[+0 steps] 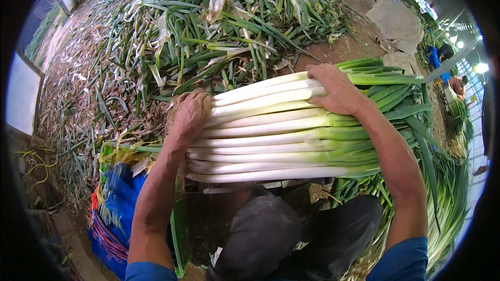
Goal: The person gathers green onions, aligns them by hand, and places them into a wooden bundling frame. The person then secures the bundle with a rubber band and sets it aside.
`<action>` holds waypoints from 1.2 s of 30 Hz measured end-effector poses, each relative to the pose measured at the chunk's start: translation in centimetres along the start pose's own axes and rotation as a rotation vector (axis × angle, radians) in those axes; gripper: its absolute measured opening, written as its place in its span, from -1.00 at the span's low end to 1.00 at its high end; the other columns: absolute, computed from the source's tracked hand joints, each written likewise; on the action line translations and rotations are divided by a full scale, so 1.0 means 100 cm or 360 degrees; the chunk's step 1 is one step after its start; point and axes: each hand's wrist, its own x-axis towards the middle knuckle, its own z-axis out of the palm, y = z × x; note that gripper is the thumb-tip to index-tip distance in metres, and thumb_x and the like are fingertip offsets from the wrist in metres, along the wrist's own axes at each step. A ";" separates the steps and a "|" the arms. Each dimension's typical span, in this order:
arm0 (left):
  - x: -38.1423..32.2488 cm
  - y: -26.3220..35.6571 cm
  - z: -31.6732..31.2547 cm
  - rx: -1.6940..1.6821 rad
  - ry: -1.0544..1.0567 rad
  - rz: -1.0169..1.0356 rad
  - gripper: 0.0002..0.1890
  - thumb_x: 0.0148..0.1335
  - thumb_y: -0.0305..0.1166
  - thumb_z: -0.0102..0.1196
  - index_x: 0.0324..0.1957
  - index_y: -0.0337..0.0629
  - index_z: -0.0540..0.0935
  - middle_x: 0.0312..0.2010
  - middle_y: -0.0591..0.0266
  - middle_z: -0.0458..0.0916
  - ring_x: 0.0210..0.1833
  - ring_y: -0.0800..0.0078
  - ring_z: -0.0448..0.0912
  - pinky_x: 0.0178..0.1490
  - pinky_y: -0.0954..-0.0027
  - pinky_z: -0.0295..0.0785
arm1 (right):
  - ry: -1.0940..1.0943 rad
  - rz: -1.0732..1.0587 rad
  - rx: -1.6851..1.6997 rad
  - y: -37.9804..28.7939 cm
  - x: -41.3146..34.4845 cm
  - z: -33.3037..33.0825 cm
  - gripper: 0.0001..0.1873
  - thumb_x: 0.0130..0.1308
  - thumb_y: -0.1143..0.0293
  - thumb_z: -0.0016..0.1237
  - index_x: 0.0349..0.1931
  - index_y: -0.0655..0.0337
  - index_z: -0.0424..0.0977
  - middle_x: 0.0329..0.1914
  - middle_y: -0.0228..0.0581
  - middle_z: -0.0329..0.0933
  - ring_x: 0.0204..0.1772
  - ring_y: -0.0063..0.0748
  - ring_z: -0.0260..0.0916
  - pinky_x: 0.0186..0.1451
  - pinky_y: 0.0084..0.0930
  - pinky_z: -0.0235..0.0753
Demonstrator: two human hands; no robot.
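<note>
A row of long green onions [258, 136] lies side by side across my lap, white stalks to the left and green leaves to the right. My left hand [191, 111] is closed around the root ends of the upper stalks at the row's left. My right hand [338, 89] grips the upper stalks near where white turns green, its fingers over the far edge. Part of a support with a pale edge shows beneath the row; the rest of it is hidden. Fingertips of both hands are partly hidden.
A heap of leek-like leaf trimmings [234, 27] covers the ground ahead. At lower left sits a blue bag [125, 195] with coloured ties. More green onions [441, 210] lie at right. A pale sack [396, 21] rests beyond, and another person [457, 86] is at far right.
</note>
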 end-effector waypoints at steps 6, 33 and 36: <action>0.044 0.058 -0.017 -0.0176 -0.0125 -0.0101 -0.64 0.63 -0.17 -0.06 0.02 -0.24 0.70 0.11 -0.03 0.75 0.32 -0.07 0.60 0.37 -0.07 0.48 | 0.0071 -0.0112 -0.0081 0.002 -0.001 0.011 -0.04 0.24 0.21 0.37 0.62 0.30 0.26 0.51 0.17 0.42 0.55 0.21 0.30 0.67 -0.02 0.21; 0.076 0.169 0.040 -0.0011 0.0188 -0.0211 -0.55 0.57 0.00 0.09 -0.20 -0.27 0.64 -0.28 -0.15 0.69 -0.13 -0.26 0.63 0.01 -0.17 0.47 | 0.0427 0.0510 -0.0365 0.104 -0.061 -0.012 -0.31 0.64 -0.25 -0.13 0.41 0.14 0.52 0.38 0.04 0.53 0.47 0.06 0.40 0.45 0.13 0.39; 0.074 0.173 0.039 -0.0039 0.0259 -0.0147 -0.56 0.59 -0.02 0.09 -0.22 -0.26 0.62 -0.30 -0.12 0.68 -0.16 -0.24 0.63 -0.04 -0.17 0.46 | 0.0564 0.0255 -0.0139 0.086 -0.087 -0.040 -0.33 0.53 0.05 0.14 0.51 0.22 0.43 0.42 0.08 0.49 0.51 0.13 0.37 0.62 0.06 0.32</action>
